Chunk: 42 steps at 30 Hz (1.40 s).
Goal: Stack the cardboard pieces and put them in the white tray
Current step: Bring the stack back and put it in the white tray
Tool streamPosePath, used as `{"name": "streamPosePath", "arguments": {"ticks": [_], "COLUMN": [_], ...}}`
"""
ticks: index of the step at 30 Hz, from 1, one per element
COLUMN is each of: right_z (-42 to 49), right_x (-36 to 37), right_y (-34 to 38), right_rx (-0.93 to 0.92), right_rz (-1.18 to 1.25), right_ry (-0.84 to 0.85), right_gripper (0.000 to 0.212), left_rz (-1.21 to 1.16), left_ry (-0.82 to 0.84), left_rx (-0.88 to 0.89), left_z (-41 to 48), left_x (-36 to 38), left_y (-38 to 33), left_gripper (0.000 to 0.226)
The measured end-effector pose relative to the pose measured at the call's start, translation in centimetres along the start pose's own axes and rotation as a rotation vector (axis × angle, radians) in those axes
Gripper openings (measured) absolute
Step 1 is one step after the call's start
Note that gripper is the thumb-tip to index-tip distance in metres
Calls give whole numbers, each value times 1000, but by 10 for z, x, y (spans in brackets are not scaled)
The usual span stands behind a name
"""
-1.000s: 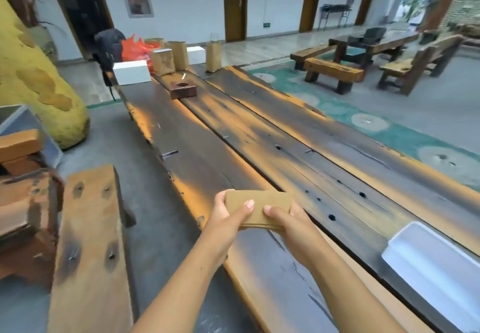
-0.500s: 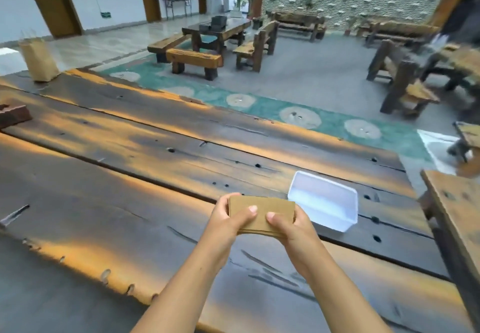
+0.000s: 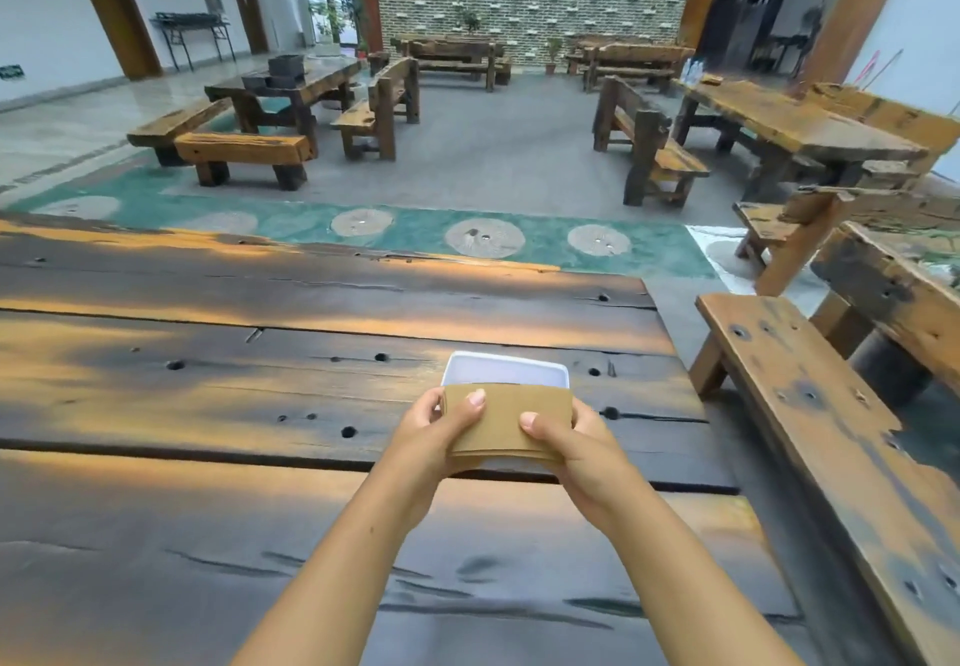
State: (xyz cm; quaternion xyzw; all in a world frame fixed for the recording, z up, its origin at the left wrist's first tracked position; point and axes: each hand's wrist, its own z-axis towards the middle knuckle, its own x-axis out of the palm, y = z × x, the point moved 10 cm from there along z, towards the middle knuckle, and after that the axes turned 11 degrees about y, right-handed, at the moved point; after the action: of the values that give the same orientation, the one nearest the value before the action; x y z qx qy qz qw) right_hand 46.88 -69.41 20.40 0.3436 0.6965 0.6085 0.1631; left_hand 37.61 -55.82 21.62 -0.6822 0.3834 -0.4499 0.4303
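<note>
Left hand (image 3: 434,437) clamped on the left end of the cardboard stack (image 3: 506,421), thumb on top. Stack held level above the dark plank table (image 3: 208,390), hiding the white tray's (image 3: 506,370) near edge, perhaps not touching it. Right hand (image 3: 576,450) gripping the right end likewise.

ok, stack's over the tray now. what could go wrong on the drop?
1. The cardboard stack looks as wide as the white tray, so it may catch on the rim instead of dropping in.
2. The left hand and right hand pinch only the ends; letting go unevenly could fan the pieces out.
3. The tray sits loose on the table and looks light; a nudge could push it away.
</note>
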Motion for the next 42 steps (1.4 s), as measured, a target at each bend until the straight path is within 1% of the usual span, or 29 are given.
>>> {"name": "streamPosePath", "arguments": {"ticks": [2,5,7,9,10,12,14,16,21,23,26,27,28,30,32,34,37,39,42], "right_z": [1,4,9,14,16,21,28,35,42,40,40,40,40,41,41,41,39,38,37], "right_x": [-11,-21,-19,-16,-14,-7,2,7,9,13,28,31,32,29,29,29,27,28,35], "right_y": [9,27,36,42,45,50,54,60,65,54,36,32,29,25,24,22,18,14,11], "right_rx": [-1,9,36,51,56,98,141,147,21,-23,-37,-29,-23,-14,2,17,6,6,31], "right_rz": [-30,-138,-242,-303,-337,-431,-507,-533,-350,-219,-35,-3,26,76,67,39,33,78,141], "right_ry": [14,75,142,190,209,252,290,258,-10,-121,-160,-176,-206,-290,-325,-320,-323,-339,-317], "right_gripper": [61,64,65,68,74,94,105,109,91,73,36,26,22,21,27,35,34,36,42], "left_rz": [92,343,508,608,636,662,652,584,321,253,217,202,183,163,168,191,219,208,181], "left_ry": [46,152,220,330,406,547,599,570,411,368,352,356,360,368,361,352,317,276,248], "left_rx": [-23,-69,-78,-115,-144,-200,-214,-171,-33,-12,2,-7,-24,-58,-67,-65,-74,-65,-62], "left_z": [10,24,32,39,40,40,41,45,55,59,62,63,64,65,65,65,62,62,63], "left_x": [4,10,12,18,24,35,36,31,8,3,1,3,5,10,14,18,22,19,13], "left_y": [-6,-22,-38,-44,-43,-36,-32,-33,-33,-30,-27,-25,-21,-15,-13,-13,-8,-6,-6], "left_gripper": [54,51,54,59,60,59,61,66,72,73,68,67,65,62,59,59,58,63,71]}}
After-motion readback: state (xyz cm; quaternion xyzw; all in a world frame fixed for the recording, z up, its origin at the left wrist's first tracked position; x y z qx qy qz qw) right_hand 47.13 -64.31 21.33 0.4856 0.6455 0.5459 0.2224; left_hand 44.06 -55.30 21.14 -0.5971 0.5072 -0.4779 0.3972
